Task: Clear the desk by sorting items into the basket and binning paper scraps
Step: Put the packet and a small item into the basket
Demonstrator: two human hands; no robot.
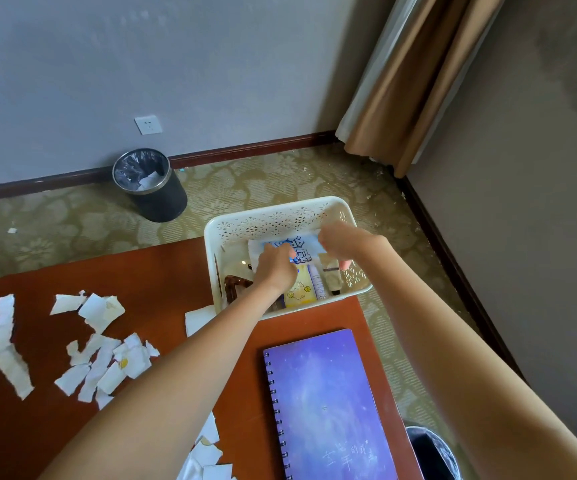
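Both our arms reach into the basket (273, 213), left hand (275, 263) and right hand (342, 242) fingers pinching the blue-white packet (300, 247).

Head-worn view, angled down, over desk (162, 271)

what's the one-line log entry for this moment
left hand: holds packet | right hand: holds packet | packet: in basket | scraps, notebook: on desk

Right fingers (330, 244) — a blur
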